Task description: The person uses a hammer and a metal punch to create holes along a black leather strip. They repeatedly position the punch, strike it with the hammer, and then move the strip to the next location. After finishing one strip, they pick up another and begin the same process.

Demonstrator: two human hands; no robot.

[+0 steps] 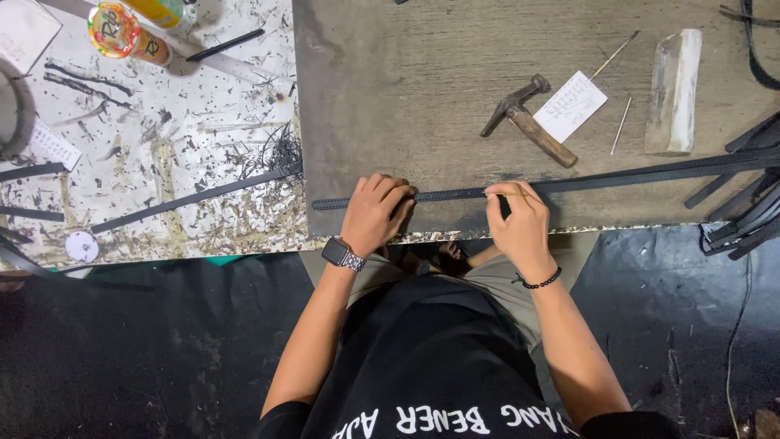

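We see a long black strap point(455, 193) lying flat on the grey work board point(390, 97), near its front edge, its long axis running left to right across the view and tilting up slightly toward the right, where it passes out among other black strips point(743, 215). Its left end stops just left of the left hand point(375, 213), which wears a wristwatch and presses down on the strap with fingers curled close together. The right hand point(518, 221), with a dark bead bracelet at the wrist, sits just to the right on the same strap, thumb and forefinger pinching a thin yellowish stick point(505, 193) that lies along the strap. Behind the hands a hammer point(526, 120) with a wooden handle lies slantwise, touching a white paper slip point(571, 106); a pale block point(674, 89) stands farther right.
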